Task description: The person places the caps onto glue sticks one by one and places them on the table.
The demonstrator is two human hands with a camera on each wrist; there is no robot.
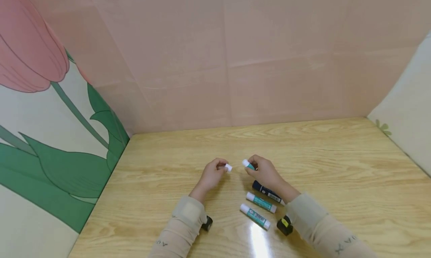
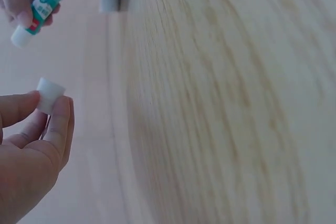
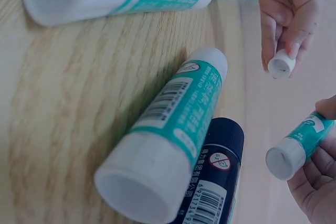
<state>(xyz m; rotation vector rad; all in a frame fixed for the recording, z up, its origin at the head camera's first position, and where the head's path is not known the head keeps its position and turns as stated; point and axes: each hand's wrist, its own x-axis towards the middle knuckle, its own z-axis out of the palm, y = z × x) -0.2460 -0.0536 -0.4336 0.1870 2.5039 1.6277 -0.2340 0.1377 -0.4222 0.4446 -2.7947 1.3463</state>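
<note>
A small white cap (image 1: pixel 228 167) is pinched between the thumb and fingers of my left hand (image 1: pixel 211 175), above the table. Its hollow opening shows in the right wrist view. My right hand (image 1: pixel 267 172) grips a teal and white glue stick (image 1: pixel 248 164), one white end pointing toward the left hand. A gap separates cap and stick. The fingers hide part of the stick's label. Below the right hand lies a dark navy glue stick (image 1: pixel 267 191), partly under the wrist. Two more teal and white glue sticks, a nearer one (image 1: pixel 255 216) and a farther one (image 1: pixel 261 202), lie beside it.
A black object (image 1: pixel 207 223) sits by the left sleeve, partly covered. Next to the right sleeve stands a black and yellow object (image 1: pixel 284 225), its kind unclear. The wooden table (image 1: pixel 161 153) meets a pink backdrop (image 1: pixel 182 63) and a tulip-printed panel (image 1: pixel 67 175) at left.
</note>
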